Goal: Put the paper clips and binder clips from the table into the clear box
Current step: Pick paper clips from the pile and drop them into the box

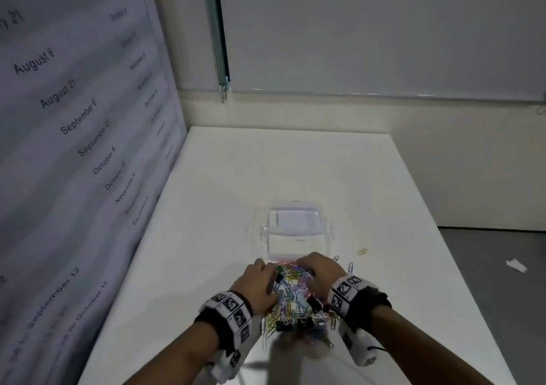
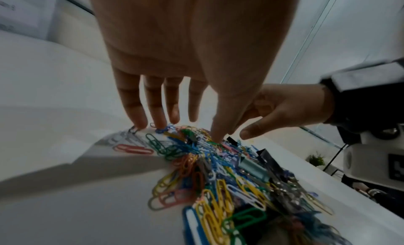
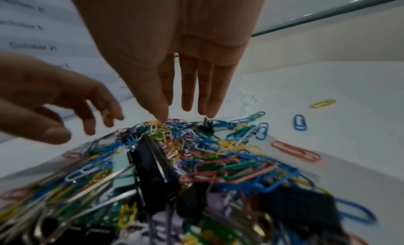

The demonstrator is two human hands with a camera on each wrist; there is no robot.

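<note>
Our left hand (image 1: pixel 260 281) and right hand (image 1: pixel 320 269) are spread, straight fingertips (image 2: pixel 140 124) touching the clip pile (image 1: pixel 295 299) on the worktop (image 1: pixel 206 207). The pile stretches from us toward the clear box (image 1: pixel 295 231).

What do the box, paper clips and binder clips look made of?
Box: clear, glossy, likely hard plastic; the table shows through.
Paper clips: wire in bright colours, probably coated; some bare silver.
Binder clips: black bodies with shiny silver wire handles, seemingly metal.
</note>
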